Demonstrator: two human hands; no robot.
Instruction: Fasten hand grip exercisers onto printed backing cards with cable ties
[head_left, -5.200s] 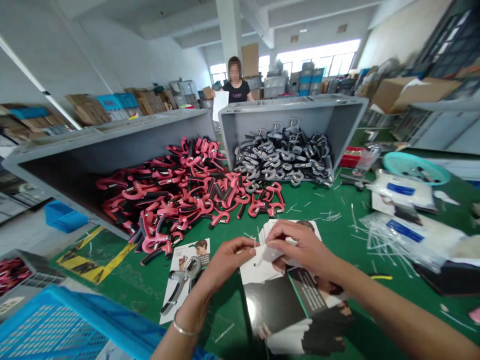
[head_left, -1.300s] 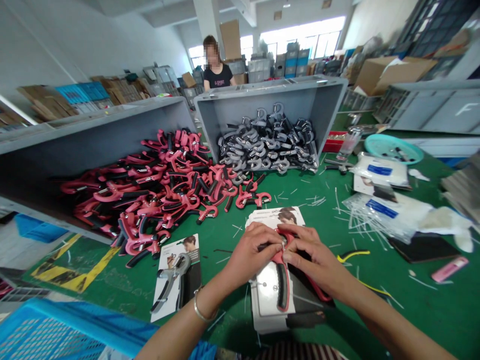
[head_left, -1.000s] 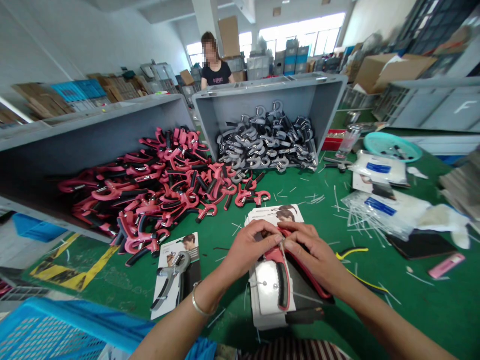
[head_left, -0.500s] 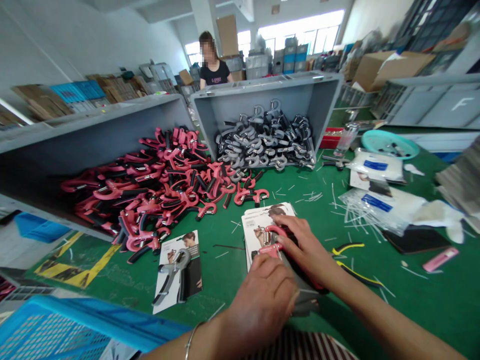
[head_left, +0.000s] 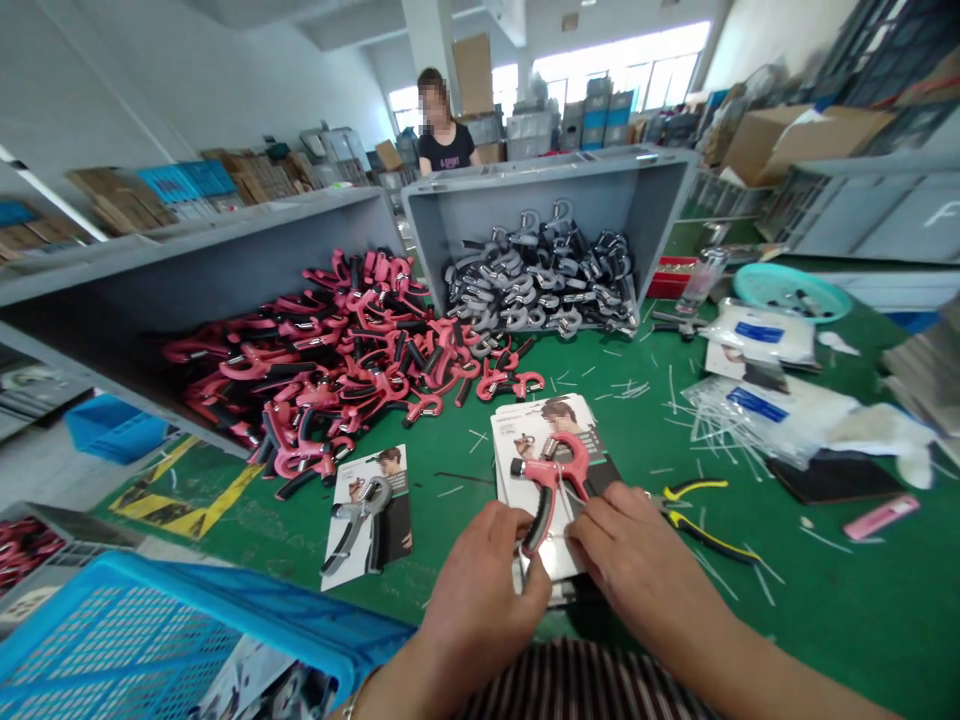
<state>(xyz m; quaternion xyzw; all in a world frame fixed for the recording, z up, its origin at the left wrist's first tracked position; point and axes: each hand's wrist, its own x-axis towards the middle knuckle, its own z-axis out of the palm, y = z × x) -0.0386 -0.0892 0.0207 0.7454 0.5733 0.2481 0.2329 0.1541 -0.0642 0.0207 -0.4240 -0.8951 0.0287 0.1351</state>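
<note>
A red hand grip strengthener with black handle pads lies on a stack of printed cards in front of me. My left hand pinches the lower end of its left handle between thumb and fingers. My right hand is closed over the lower part of the right handle, which its fingers hide. A thin pale strip hangs between the handles. To the left, a grey hand grip strengthener rests on a single printed card.
Grey bins hold piled red grips and grey grips. Yellow-handled pliers, white strips, plastic bags and a pink object lie right. A blue basket stands front left. Someone is behind the bins.
Both hands have shifted down the red hand grip strengthener, from its spring end to its handles. The tool has turned and more of it shows. The view has swung slightly left.
</note>
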